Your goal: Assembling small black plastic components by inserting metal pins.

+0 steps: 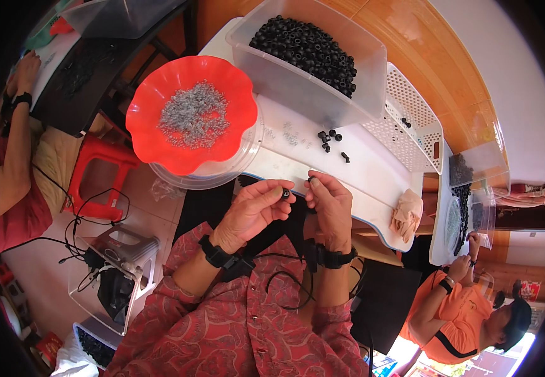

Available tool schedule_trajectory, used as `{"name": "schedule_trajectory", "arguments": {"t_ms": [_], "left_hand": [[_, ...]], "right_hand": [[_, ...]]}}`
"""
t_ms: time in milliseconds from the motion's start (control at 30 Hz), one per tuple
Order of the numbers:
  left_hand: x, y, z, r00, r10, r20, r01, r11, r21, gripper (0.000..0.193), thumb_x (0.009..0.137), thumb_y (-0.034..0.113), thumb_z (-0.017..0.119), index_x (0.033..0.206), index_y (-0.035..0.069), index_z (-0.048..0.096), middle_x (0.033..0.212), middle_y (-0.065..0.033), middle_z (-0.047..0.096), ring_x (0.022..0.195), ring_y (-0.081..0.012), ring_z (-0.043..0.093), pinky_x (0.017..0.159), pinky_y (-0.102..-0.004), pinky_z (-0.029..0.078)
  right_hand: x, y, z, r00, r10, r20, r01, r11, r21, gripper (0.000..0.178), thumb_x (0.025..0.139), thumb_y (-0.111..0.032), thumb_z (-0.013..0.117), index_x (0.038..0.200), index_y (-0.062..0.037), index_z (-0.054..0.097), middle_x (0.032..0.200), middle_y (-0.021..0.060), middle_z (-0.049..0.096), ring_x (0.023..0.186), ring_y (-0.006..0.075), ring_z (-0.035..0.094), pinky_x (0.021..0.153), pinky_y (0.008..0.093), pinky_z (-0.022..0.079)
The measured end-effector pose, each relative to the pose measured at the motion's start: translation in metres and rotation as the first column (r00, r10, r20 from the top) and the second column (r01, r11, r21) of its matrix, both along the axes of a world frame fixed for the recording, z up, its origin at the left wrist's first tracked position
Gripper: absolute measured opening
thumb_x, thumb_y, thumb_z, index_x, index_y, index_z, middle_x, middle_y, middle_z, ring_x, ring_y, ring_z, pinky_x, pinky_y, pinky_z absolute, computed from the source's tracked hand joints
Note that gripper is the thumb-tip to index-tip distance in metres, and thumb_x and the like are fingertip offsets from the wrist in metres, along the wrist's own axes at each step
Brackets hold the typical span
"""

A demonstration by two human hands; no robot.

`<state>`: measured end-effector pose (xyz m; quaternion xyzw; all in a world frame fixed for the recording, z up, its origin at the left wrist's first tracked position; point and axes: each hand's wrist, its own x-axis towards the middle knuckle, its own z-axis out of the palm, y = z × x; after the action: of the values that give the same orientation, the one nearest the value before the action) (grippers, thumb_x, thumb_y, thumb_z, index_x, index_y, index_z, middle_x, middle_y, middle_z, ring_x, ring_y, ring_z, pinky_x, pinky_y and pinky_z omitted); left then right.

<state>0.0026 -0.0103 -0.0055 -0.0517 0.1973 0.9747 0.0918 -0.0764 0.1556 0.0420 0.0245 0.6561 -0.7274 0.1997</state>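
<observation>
My left hand point(255, 210) pinches a small black plastic part point(285, 193), round with a hole in its end, between thumb and forefinger. Close beside it, my right hand point(329, 204) is closed with thumb and fingertips around a small dark piece point(311, 179), mostly covered by the fingers. Both hands are held above my lap at the near edge of the white table point(360, 195). Beyond them, several loose black parts point(328, 139) lie on the tabletop. A red scalloped bowl point(144, 119) to the left holds a heap of small grey pieces point(196, 114).
A translucent bin point(297, 103) full of black parts stands at the back, beside a white perforated basket point(420, 129). A crumpled tan cloth point(407, 215) lies at the table's right edge. A red stool point(100, 173) is at left. Other people work at both sides.
</observation>
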Motion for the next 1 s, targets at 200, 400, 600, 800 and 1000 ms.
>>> {"name": "schedule_trajectory", "arguments": {"t_ms": [200, 400, 600, 800, 1000], "left_hand": [[0.001, 0.002, 0.007, 0.999, 0.028, -0.033, -0.028, 1.000, -0.006, 0.029, 0.100, 0.016, 0.053, 0.123, -0.001, 0.057, 0.101, -0.0095, 0.066, 0.084, -0.0134, 0.064, 0.075, -0.0263, 0.054], [0.003, 0.003, 0.009, 0.998, 0.057, -0.029, -0.058, 0.998, -0.023, 0.029, 0.100, 0.015, 0.052, 0.123, -0.001, 0.057, 0.101, -0.0085, 0.066, 0.085, -0.0128, 0.064, 0.075, -0.0263, 0.054], [0.004, 0.005, 0.011, 0.996, 0.081, -0.023, -0.082, 0.995, -0.054, 0.028, 0.099, 0.015, 0.054, 0.122, -0.001, 0.059, 0.101, -0.0083, 0.066, 0.082, -0.0130, 0.064, 0.074, -0.0266, 0.055], [0.005, 0.005, 0.017, 0.994, 0.103, -0.034, -0.106, 0.989, -0.103, 0.027, 0.099, 0.015, 0.054, 0.121, -0.001, 0.059, 0.099, -0.0080, 0.066, 0.083, -0.0130, 0.065, 0.074, -0.0269, 0.055], [0.007, 0.006, 0.018, 0.992, 0.125, -0.026, -0.128, 0.984, -0.128, 0.027, 0.098, 0.014, 0.055, 0.121, -0.001, 0.059, 0.097, -0.0076, 0.066, 0.083, -0.0129, 0.065, 0.074, -0.0265, 0.055]], "right_hand": [[0.019, 0.001, 0.000, 0.999, 0.054, -0.009, -0.054, 0.988, -0.145, 0.020, 0.089, -0.004, 0.067, 0.107, 0.0028, 0.067, 0.087, 0.0085, 0.068, 0.067, 0.0090, 0.059, 0.059, 0.0205, 0.046], [0.035, -0.010, 0.004, 0.966, 0.055, -0.251, -0.053, 0.998, 0.013, 0.015, 0.087, -0.004, 0.069, 0.101, 0.0004, 0.070, 0.088, 0.0037, 0.065, 0.070, 0.0077, 0.057, 0.060, 0.0204, 0.045], [0.043, -0.016, 0.001, 0.883, 0.035, -0.468, 0.020, 0.994, 0.112, 0.015, 0.085, -0.001, 0.070, 0.100, 0.0005, 0.069, 0.092, 0.0039, 0.059, 0.074, 0.0089, 0.056, 0.063, 0.0211, 0.046], [0.045, -0.020, 0.002, 0.837, 0.055, -0.545, 0.045, 0.985, 0.169, 0.016, 0.085, 0.000, 0.070, 0.101, 0.0003, 0.069, 0.092, 0.0046, 0.059, 0.077, 0.0104, 0.056, 0.066, 0.0221, 0.046], [0.048, -0.022, 0.003, 0.822, 0.050, -0.567, 0.062, 0.982, 0.177, 0.015, 0.084, 0.001, 0.070, 0.100, -0.0001, 0.069, 0.091, 0.0049, 0.059, 0.077, 0.0108, 0.056, 0.067, 0.0224, 0.047]]}}
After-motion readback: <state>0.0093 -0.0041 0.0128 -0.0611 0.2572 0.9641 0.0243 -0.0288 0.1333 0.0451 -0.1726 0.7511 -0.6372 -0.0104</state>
